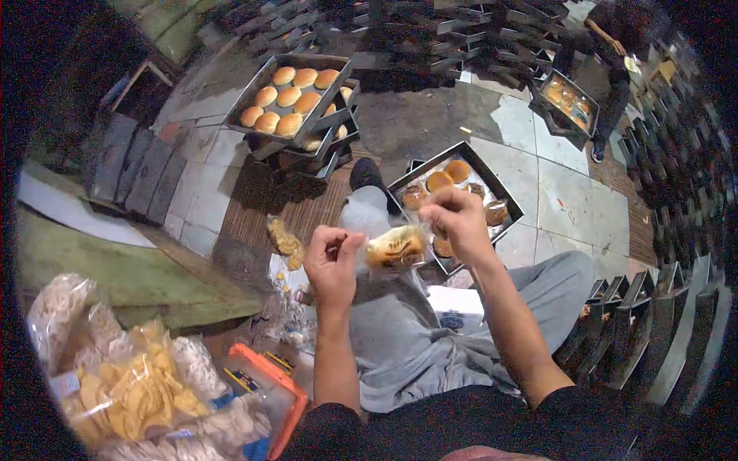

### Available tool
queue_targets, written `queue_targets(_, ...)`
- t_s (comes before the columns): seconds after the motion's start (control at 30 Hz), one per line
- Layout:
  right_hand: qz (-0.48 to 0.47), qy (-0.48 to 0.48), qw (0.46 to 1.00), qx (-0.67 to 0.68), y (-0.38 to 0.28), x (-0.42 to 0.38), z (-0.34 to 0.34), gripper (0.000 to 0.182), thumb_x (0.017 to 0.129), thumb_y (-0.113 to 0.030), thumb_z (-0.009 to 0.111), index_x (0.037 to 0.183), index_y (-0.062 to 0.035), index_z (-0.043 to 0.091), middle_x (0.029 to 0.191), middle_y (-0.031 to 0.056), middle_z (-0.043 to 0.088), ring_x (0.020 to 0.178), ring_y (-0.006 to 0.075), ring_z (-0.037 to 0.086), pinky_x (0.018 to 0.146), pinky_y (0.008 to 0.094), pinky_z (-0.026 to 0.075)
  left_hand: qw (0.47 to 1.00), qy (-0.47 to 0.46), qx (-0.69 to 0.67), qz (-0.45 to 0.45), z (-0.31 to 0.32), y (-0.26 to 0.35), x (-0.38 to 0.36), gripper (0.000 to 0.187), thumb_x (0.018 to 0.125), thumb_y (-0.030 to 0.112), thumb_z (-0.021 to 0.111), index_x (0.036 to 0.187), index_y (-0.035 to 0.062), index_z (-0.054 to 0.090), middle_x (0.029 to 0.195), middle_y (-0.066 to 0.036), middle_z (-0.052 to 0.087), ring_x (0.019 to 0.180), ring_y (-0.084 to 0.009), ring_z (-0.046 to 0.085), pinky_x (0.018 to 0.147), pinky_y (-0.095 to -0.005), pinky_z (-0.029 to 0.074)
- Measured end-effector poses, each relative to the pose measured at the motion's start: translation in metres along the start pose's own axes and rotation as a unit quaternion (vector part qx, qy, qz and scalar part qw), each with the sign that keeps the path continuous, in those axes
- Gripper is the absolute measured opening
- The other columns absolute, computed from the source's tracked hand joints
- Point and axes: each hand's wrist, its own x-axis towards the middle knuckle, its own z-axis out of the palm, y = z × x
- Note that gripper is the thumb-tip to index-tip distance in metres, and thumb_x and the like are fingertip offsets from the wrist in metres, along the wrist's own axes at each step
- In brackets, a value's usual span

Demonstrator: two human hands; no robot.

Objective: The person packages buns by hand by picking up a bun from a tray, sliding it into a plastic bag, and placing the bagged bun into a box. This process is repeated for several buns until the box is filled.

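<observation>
Between my two hands hangs a bun in a see-through plastic bag [396, 247], golden with dark markings printed on the wrapping or crust. My left hand [334, 265] is closed in a pinch at the bag's left end. At its upper right end, the fingertips of my right hand [459, 224] are pinched together on the plastic. Just beyond and below my right hand lies a dark metal tray [503, 173] holding several buns, some wrapped in shiny plastic. Part of that tray is hidden behind my right hand.
Stacked trays of round buns [288, 96] stand ahead on the left. Bags of yellow chips [146, 376] and an orange-rimmed crate [288, 392] sit at lower left. A white box [455, 301] is by my legs. Another person [607, 69] stands far right near a bun tray [567, 104].
</observation>
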Motion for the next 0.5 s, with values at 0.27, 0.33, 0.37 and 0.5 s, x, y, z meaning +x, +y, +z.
queue_targets(0.27,0.132,-0.128,0.976,0.114,0.093,0.037,0.007,0.023,0.101,-0.024,0.065,0.089,-0.0048,0.062,0.07,0.003,0.061,0.047,0.012,0.051,0.045,0.0257,0.037,0.967,0.001,0.255,-0.01,-0.024,-0.001,0.003,0.026,0.096,0.018,0.072,0.085,0.0004,0.056,0.072,-0.009,0.061,0.065,-0.0227,0.06,0.055,-0.0364,0.045)
queue_targets(0.33,0.224,-0.13,0.941,0.22,0.135,0.007,0.02,0.028,0.103,-0.029,0.063,0.09,-0.0047,0.064,0.066,0.0039,0.06,0.047,0.0154,0.054,0.046,0.03,0.042,0.919,-0.035,0.143,-0.365,-0.047,-0.007,-0.031,0.022,0.1,0.021,0.069,0.094,0.0049,0.055,0.074,-0.003,0.06,0.07,-0.0108,0.06,0.046,-0.0267,0.045)
queue_targets(0.37,0.249,-0.121,0.931,0.238,0.153,-0.005,0.026,0.028,0.104,-0.029,0.061,0.089,-0.0054,0.063,0.066,0.0036,0.06,0.047,0.0156,0.055,0.046,0.0297,0.042,0.916,-0.03,0.15,-0.37,-0.048,-0.012,-0.051,0.022,0.1,0.021,0.069,0.094,0.0049,0.055,0.074,-0.003,0.06,0.07,-0.0108,0.06,0.046,-0.0267,0.045)
queue_targets(0.5,0.307,-0.127,0.914,0.234,0.158,-0.019,0.028,0.029,0.105,-0.033,0.058,0.11,-0.0051,0.063,0.08,0.0067,0.064,0.058,0.0182,0.061,0.048,0.0323,0.049,0.914,0.007,0.011,-0.405,-0.03,-0.015,-0.08,0.031,0.1,0.017,0.066,0.125,0.0036,0.053,0.102,-0.008,0.063,0.081,-0.0139,0.068,0.042,-0.0262,0.05)
